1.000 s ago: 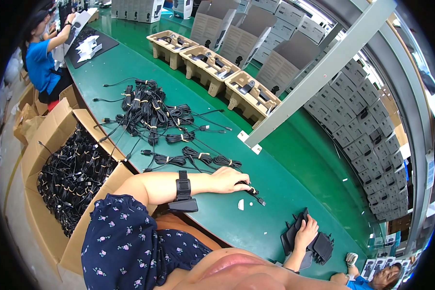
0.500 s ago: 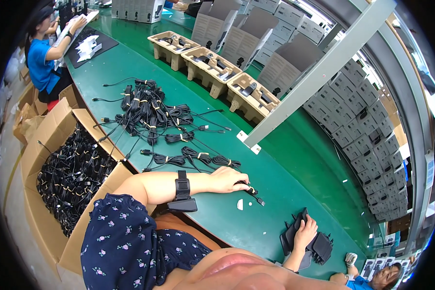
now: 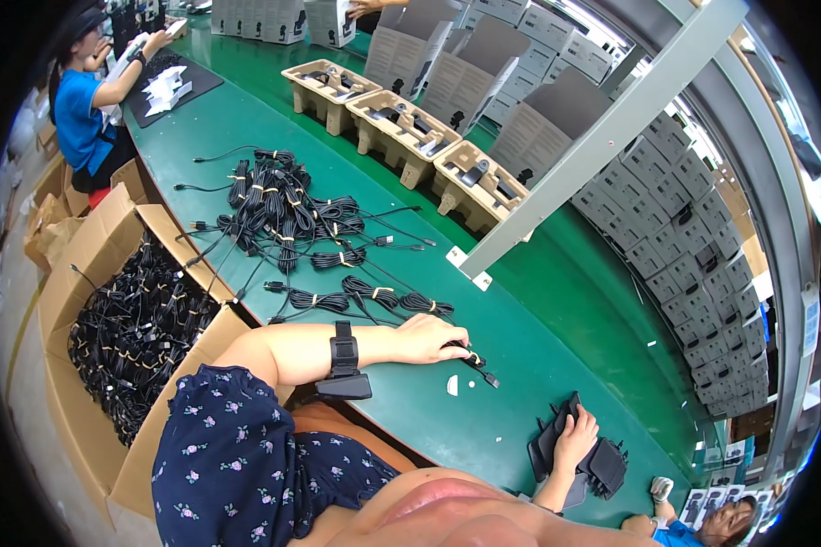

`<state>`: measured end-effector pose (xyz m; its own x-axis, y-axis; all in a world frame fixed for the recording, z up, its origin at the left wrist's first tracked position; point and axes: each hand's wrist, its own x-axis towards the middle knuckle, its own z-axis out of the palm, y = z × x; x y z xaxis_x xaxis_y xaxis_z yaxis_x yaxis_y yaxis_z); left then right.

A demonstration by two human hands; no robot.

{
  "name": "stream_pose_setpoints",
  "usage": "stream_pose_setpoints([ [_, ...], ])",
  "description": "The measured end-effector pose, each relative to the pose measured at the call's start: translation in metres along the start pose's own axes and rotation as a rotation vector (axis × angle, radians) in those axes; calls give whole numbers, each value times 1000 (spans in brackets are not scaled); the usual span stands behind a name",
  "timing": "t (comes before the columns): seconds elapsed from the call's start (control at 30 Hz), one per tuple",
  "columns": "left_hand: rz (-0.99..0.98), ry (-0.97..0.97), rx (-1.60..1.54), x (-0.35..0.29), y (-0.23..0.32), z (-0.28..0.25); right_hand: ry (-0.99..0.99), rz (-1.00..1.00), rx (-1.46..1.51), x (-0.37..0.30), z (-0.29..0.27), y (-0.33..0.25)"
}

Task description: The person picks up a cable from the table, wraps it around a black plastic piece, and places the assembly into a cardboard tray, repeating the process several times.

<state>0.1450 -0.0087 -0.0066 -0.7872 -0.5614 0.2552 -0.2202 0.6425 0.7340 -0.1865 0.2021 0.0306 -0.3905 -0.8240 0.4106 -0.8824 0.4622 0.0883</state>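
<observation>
My left hand (image 3: 426,341) is closed around a bundled black cable (image 3: 475,361) just above the green table; the plug end sticks out to the right past my fingertips. Over at the right, my right hand (image 3: 576,441) rests on a cluster of flat black pieces (image 3: 604,467), its fingers loosely bent and apart. Exactly what these pieces are I cannot tell. Beyond my left hand lies a heap of black cables (image 3: 287,210), tied in bundles with tan bands. A few separate cable bundles (image 3: 371,293) lie nearer to that hand.
An open cardboard box (image 3: 146,337) full of cables stands left of the table. Moulded trays (image 3: 401,137) with black parts line the far side, before open grey boxes (image 3: 410,55). A metal post (image 3: 602,137) rises from the table. Co-workers (image 3: 87,100) are at far left and lower right.
Both my hands have stayed put. At the back, another person's hand has appeared with a grey box. The trays have shifted slightly right, and the far-left co-worker's arms and white item have moved.
</observation>
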Motion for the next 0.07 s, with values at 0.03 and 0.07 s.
stream_pose_setpoints([
  [0.03,-1,-2,1,0,0,0,4,-2,-1,0,0,0],
  [0.07,-2,-5,1,0,1,-1,-6,2,4,0,-1,-1],
])
